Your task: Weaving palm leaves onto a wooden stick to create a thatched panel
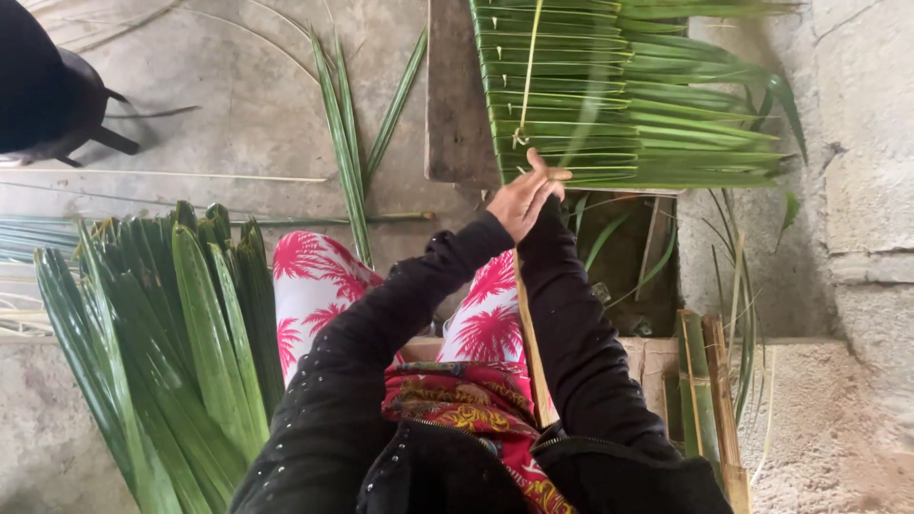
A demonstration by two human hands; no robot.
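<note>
Concrete floor (238,105) forms the work surface. Left hand (526,197) rests at the near edge of the woven palm-leaf panel (571,95), fingers closed on a leaf fold. Right hand is hidden behind the left; its state cannot be determined. Loose palm leaves (181,333) lie well left of the hands.

Soft, even daylight, no hard shadows or glare; slight motion blur on upper leaf mat (571,95), edges mildly soft.

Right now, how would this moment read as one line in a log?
left hand: on edge of woven leaf panel | right hand: hidden | wooden slat: runs along lap | loose leaf bundle: at person's left
</note>
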